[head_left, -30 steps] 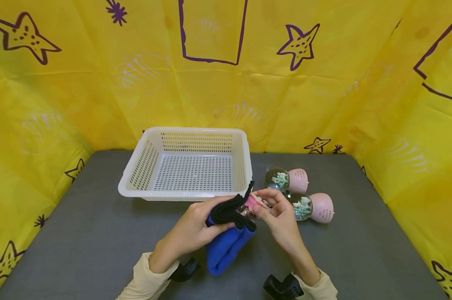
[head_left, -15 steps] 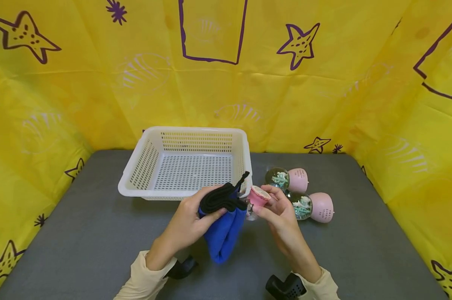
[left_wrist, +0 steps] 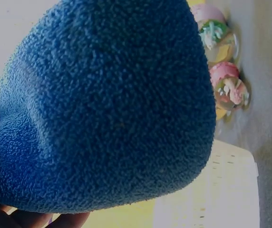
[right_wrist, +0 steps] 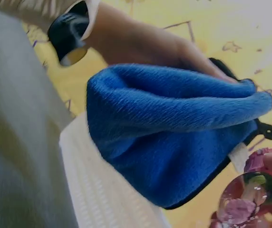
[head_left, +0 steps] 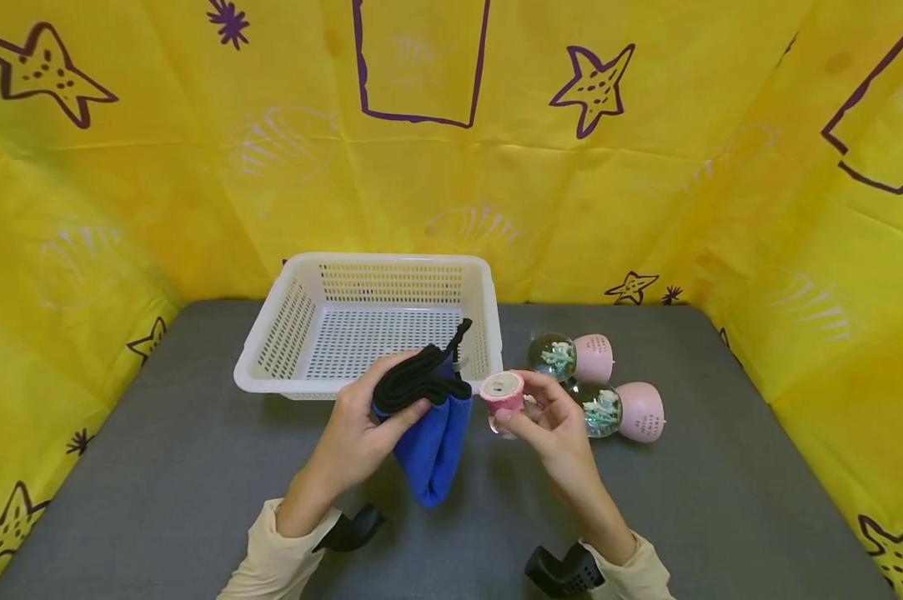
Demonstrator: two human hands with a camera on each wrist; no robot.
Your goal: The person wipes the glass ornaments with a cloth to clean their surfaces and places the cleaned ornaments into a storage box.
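The small globe [head_left: 503, 402] is held above the table [head_left: 196, 467], upside down: its pink base faces up, the glass ball hangs below, so its long axis runs roughly upright. The right hand [head_left: 558, 423] has a narrow grip on it, thumb and fingers pinching the base from the right-edge side. Just beside it, towards the left edge, is the folded blue cloth [head_left: 432, 446], black-trimmed edges uppermost; whether the two touch I cannot tell. The left hand [head_left: 359, 429] grips the cloth's left side, leaving the right hand nearer the globe. Beyond the cloth, towards the far edge, stands the white basket [head_left: 286, 387]. Two larger globes, one farther [head_left: 590, 358] and one nearer [head_left: 639, 412], lie sideways, bases towards the right edge.
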